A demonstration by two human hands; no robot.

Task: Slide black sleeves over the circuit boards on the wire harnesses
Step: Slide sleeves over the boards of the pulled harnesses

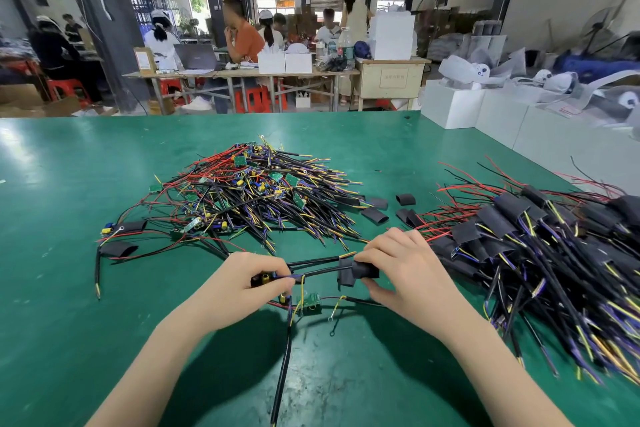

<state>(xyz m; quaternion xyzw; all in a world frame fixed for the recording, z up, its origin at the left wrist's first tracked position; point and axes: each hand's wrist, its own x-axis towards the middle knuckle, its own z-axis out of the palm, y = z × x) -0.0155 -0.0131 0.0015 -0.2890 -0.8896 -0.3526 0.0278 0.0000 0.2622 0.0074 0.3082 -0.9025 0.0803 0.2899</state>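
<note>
My left hand [254, 279] pinches the board end of a wire harness [313, 270], the board itself mostly hidden by my fingers. My right hand [398, 263] grips a black sleeve [349, 272] threaded onto that harness's black cables, a short way right of the board. Below my hands a second harness with a bare green circuit board [309, 304] lies on the green mat. A big pile of unsleeved harnesses [252, 191] sits behind my hands. At the right lies a pile of sleeved harnesses [540, 250].
Loose black sleeves [375, 215] lie between the two piles, and one [119, 248] at the left. The green table [69, 184] spreads wide. White foam boxes [502, 118] stand at the back right. People work at tables beyond the far edge.
</note>
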